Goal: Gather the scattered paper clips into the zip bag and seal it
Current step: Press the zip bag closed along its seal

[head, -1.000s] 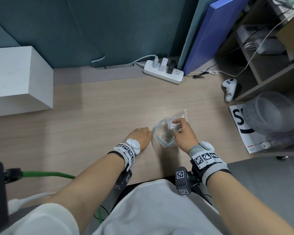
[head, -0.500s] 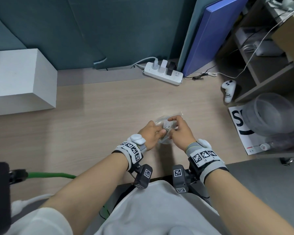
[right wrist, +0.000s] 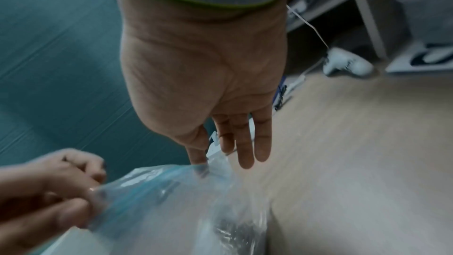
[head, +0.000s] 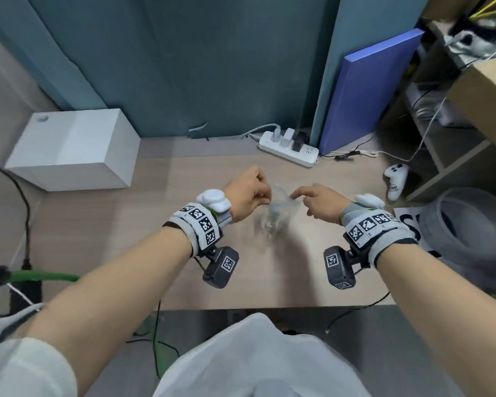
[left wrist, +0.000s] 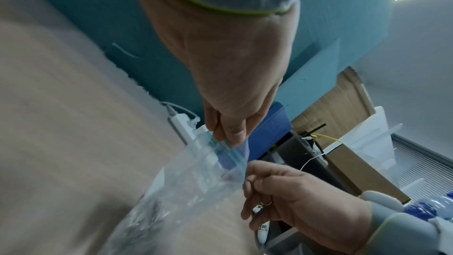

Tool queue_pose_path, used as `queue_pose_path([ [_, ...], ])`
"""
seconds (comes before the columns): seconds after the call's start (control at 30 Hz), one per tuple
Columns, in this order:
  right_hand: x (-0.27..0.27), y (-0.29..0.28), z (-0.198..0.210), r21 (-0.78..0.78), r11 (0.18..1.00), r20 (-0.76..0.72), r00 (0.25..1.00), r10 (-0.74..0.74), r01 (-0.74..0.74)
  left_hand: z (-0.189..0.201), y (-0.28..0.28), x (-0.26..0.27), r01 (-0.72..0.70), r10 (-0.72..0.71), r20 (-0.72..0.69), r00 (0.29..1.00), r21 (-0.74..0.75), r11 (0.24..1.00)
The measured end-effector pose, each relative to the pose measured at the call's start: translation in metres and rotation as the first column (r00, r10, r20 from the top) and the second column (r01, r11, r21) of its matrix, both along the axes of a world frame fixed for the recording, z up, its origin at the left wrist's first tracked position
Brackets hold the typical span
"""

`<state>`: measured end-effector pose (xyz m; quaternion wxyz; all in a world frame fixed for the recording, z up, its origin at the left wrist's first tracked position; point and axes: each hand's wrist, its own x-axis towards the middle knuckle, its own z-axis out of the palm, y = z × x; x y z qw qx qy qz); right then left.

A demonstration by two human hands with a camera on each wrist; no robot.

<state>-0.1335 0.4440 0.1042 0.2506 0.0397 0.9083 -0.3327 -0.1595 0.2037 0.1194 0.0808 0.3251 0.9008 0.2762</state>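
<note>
Hands, left hand [head: 248,194] and right hand [head: 321,203], pinch zip bag [head: 278,213] top.

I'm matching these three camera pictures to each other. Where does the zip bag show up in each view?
Head: zip bag at centre, held up between the left hand and right hand.
Left wrist: lower centre.
Right wrist: bottom centre.
Shared landmark: white power strip.
</note>
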Motion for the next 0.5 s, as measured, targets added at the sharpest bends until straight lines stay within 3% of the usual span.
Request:
queue_pose_path([
  [0.1,0.001,0.006,0.003,0.207,0.969,-0.076,0.985,0.155,-0.137,0.015,0.0,0.004,0.04,-0.039,-0.078,0.996,0.012,0.999],
  [0.27,0.021,-0.015,-0.015,0.172,0.944,-0.229,0.92,0.317,-0.282,0.01,-0.012,0.028,0.053,-0.051,-0.126,0.991,0.016,0.998],
  [0.5,0.052,-0.055,-0.054,0.244,0.847,-0.215,0.825,0.523,-0.473,-0.013,-0.043,0.062,-0.122,0.115,-0.065,0.991,-0.117,0.986],
])
